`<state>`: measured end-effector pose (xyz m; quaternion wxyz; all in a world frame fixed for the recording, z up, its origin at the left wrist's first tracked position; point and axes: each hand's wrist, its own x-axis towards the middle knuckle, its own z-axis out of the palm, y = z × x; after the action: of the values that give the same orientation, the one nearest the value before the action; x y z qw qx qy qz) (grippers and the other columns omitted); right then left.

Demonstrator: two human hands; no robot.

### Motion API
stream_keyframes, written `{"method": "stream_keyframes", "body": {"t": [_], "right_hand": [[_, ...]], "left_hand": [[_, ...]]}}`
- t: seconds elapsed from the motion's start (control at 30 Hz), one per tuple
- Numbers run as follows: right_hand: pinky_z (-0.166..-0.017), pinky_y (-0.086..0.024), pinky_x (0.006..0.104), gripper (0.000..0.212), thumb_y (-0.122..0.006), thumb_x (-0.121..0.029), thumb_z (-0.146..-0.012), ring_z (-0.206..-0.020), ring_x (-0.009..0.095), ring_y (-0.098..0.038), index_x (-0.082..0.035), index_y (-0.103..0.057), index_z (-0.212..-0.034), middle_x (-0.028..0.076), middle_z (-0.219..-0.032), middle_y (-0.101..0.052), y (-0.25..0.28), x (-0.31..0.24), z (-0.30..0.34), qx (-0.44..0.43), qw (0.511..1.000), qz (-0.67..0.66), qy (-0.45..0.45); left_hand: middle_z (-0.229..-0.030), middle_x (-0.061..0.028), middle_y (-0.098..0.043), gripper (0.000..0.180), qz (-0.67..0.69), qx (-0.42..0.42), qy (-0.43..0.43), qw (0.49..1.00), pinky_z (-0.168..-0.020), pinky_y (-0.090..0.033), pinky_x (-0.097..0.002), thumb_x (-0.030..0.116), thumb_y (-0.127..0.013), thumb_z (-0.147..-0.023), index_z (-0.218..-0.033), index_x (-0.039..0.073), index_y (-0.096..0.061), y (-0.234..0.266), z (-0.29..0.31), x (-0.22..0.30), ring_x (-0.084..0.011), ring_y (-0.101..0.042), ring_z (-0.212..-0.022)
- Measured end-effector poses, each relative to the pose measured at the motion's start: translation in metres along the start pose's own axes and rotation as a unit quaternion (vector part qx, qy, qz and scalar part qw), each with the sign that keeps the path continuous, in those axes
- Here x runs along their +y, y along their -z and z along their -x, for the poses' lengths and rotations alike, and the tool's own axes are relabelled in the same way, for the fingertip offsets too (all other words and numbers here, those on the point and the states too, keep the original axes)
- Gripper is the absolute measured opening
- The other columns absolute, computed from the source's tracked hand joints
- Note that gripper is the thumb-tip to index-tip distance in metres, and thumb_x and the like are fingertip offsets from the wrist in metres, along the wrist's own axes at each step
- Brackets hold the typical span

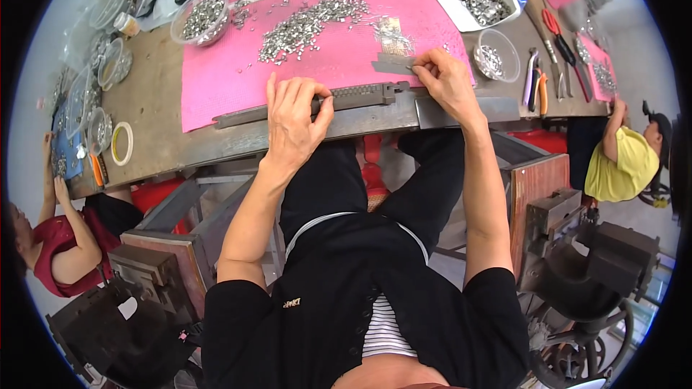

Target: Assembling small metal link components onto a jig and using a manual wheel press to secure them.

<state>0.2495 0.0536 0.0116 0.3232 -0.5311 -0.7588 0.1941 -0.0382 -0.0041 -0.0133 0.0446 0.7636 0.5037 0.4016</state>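
Across the brown counter (153, 104) a pink mat (216, 72) is spread; along its near edge a long dark metal bar (360, 95) is laid, small notches being shown along it; it may be judged stiff, fairly heavy and hard to break, perhaps slick where smooth, and best gripped across its narrow width near the middle; there it is covered by the left hand (297, 117), half curled; by the bar's right end the right hand (445, 83) is bunched, fingertips gathered at a flat grey plate (389, 64); whether anything is pinched cannot be told; beyond, small shiny metal pieces (310, 25) are heaped.
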Motion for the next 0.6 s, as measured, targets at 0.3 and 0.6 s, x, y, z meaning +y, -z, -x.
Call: {"method": "stream_keyframes", "body": {"t": [0.3, 0.6], "right_hand": [[-0.068, -0.051, 0.0365, 0.010, -0.072, -0.005, -0.087, -0.074, 0.025, -0.065, -0.002, -0.073, -0.097, 0.013, -0.083, -0.064, -0.007, -0.003, -0.002, 0.008, 1.000, -0.005, 0.000], [-0.065, -0.049, 0.0348, 0.008, -0.072, -0.005, -0.086, -0.068, 0.022, -0.061, -0.004, -0.073, -0.094, 0.010, -0.080, -0.061, -0.010, -0.009, 0.002, 0.003, 1.000, 0.007, -0.005]], "left_hand": [[-0.156, -0.0018, -0.051, 0.043, -0.141, -0.146, 0.113, 0.973, -0.119, -0.007, -0.0718, 0.036, -0.053, -0.106, -0.143, 0.015, -0.060, 0.045, -0.005, -0.048, -0.0438, -0.030, -0.150], [-0.104, -0.0021, -0.075, 0.015, -0.018, 0.006, 0.112, 0.993, -0.110, -0.028, -0.0538, 0.022, -0.071, -0.093, -0.103, 0.014, -0.078, 0.054, -0.003, -0.057, -0.0245, -0.061, -0.109]]}}
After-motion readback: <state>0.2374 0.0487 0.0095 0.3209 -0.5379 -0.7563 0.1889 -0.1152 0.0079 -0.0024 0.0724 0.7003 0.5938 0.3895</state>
